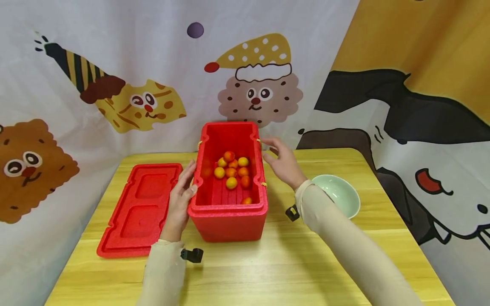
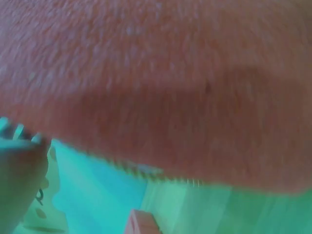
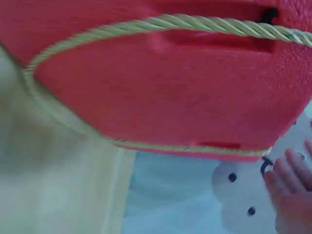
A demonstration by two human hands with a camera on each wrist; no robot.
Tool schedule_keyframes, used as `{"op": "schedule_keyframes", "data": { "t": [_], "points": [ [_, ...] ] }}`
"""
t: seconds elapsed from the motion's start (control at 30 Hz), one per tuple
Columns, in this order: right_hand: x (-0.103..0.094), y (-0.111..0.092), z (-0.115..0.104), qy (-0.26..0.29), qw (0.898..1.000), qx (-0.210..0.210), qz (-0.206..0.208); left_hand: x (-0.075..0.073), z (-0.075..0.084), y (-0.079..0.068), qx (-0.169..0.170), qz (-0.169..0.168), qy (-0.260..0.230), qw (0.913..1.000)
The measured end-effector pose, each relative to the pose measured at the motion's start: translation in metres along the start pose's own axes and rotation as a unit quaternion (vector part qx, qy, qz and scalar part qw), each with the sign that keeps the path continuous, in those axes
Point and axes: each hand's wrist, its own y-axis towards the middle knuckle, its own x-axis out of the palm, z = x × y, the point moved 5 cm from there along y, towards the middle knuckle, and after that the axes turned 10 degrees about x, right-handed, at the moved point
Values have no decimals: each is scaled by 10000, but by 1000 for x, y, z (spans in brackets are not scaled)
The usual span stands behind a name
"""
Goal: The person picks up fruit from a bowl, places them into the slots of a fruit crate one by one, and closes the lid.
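A red foam box [image 1: 229,223] with its top off stands in the middle of the table. Inside lie several small round fruits [image 1: 231,172] in yellow, orange and red; their exact kind is unclear. My left hand [image 1: 180,202] rests against the box's left wall, fingers extended, thumb touching the rim. Beyond the right wall, my right hand [image 1: 284,163] hovers beside the rim with fingers loosely bent and holds nothing. A twisted yellow rope [image 3: 161,23] loops along that wall in the right wrist view. The box's wall [image 2: 156,87] fills most of the left wrist view.
A red foam lid [image 1: 143,212] lies flat on the table to the left of the box. A pale green bowl [image 1: 354,208] sits at right, partly behind my right sleeve. The wooden table [image 1: 237,276] ends at a printed curtain [image 1: 153,51].
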Motion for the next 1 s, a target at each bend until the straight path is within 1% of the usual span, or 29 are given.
{"op": "schedule_keyframes", "data": {
  "t": [0.1, 0.17, 0.23, 0.27, 0.33, 0.4, 0.43, 0.47, 0.5, 0.53, 0.57, 0.63, 0.7, 0.77, 0.83, 0.9, 0.93, 0.97, 1.0],
  "points": [
    [-6, -23, 20, 73, 9988, 460, 166, -14, 5, -6, -45, 251, 294, 9992],
    [-7, -44, 36, 91, 9957, 905, 192, -27, 7, -14, -172, 592, 461, 9970],
    [-4, -70, 55, 75, 9900, 1397, 193, -42, 10, -24, -319, 967, 702, 9923],
    [-2, -83, 64, 59, 9866, 1614, 220, -51, 12, -30, -430, 1138, 931, 9882],
    [5, -109, 80, -13, 9803, 1947, 321, -71, 15, -39, -767, 1396, 1544, 9751],
    [15, -133, 91, -41, 9765, 2113, 432, -93, 20, -44, -1071, 1578, 2150, 9578],
    [22, -144, 94, 7, 9754, 2153, 472, -104, 22, -46, -1271, 1609, 2460, 9473],
    [30, -155, 95, 103, 9760, 2128, 461, -116, 25, -47, -1458, 1606, 2701, 9381],
    [39, -164, 94, 221, 9773, 2074, 374, -128, 28, -47, -1604, 1591, 2869, 9309],
    [50, -173, 91, 385, 9786, 2014, 192, -139, 30, -46, -1729, 1517, 3029, 9249],
    [62, -181, 87, 559, 9805, 1883, -33, -149, 33, -45, -1809, 1424, 3180, 9197],
    [90, -193, 76, 986, 9804, 1585, -625, -168, 37, -44, -1979, 1143, 3472, 9095],
    [120, -199, 59, 1291, 9748, 1261, -1308, -185, 38, -43, -2077, 957, 3725, 8994],
    [152, -199, 40, 1517, 9659, 940, -1874, -200, 37, -44, -2181, 862, 3953, 8881],
    [183, -193, 22, 1553, 9579, 739, -2299, -214, 34, -46, -2300, 966, 4091, 8777],
    [212, -183, 7, 1288, 9595, 539, -2445, -225, 29, -48, -2415, 1123, 4167, 8692],
    [226, -176, 2, 1121, 9627, 453, -2422, -230, 27, -49, -2474, 1223, 4144, 8672],
    [238, -168, -2, 957, 9665, 463, -2337, -235, 24, -50, -2559, 1297, 4136, 8641],
    [249, -160, -6, 811, 9718, 487, -2162, -239, 23, -52, -2620, 1368, 4128, 8615]
  ]
}}
